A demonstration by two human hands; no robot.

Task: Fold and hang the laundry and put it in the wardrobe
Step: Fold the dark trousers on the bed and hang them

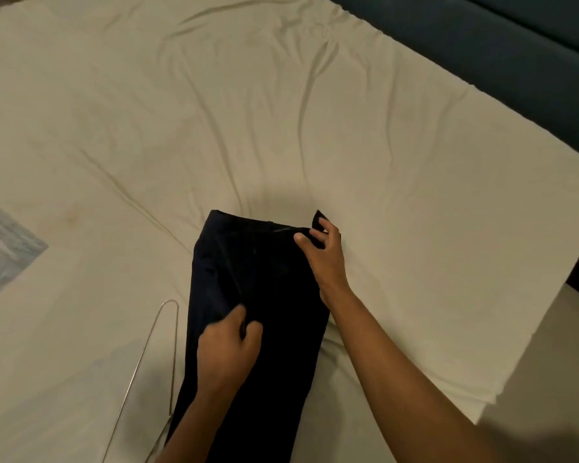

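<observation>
While the dark trousers [258,295] lie lengthwise on the bed [281,111], waistband away from the person and legs running back toward the near edge and out of view, both hands already grasp them: the right hand [325,255] pinches the far right corner of the waistband, and the left hand [228,349] is curled round a fold of cloth nearer the middle. A wire hanger [154,362] lies on the sheet just beside the trousers' left edge, closest to the left hand, so I judge that hand better placed to take it once the cloth is smoothed
</observation>
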